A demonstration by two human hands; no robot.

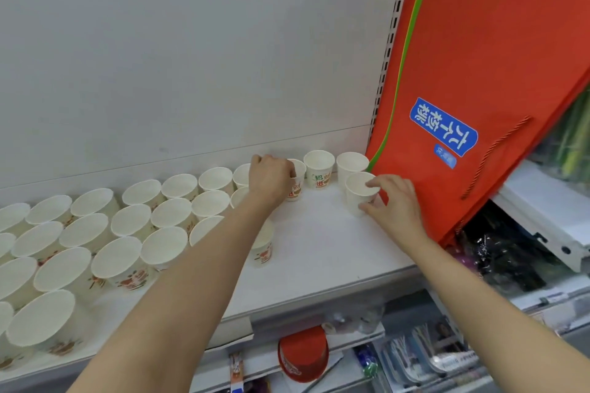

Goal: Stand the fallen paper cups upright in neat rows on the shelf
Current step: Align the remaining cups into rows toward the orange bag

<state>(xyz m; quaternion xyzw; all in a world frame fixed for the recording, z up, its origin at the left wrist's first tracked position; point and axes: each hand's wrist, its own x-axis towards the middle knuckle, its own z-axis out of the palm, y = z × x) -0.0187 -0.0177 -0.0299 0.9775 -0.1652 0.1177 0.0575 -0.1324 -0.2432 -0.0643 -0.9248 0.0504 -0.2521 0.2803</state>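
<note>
Several white paper cups (115,252) with red print stand upright in rows along the left and middle of the white shelf (319,258). My left hand (269,177) grips an upright cup (296,188) in the back row, fingers curled over its rim. My right hand (394,201) holds another upright cup (359,191) near the shelf's right end, thumb at its side and fingers on the rim. Two more cups (319,169) stand behind, against the back panel. One cup (263,249) stands partly hidden under my left forearm.
An orange bag (479,73) with a blue label hangs over the shelf's right end, touching the rightmost cups. The grey back panel (191,57) rises behind the rows. Below the shelf edge lie a red cap-like item (303,354) and packaged goods.
</note>
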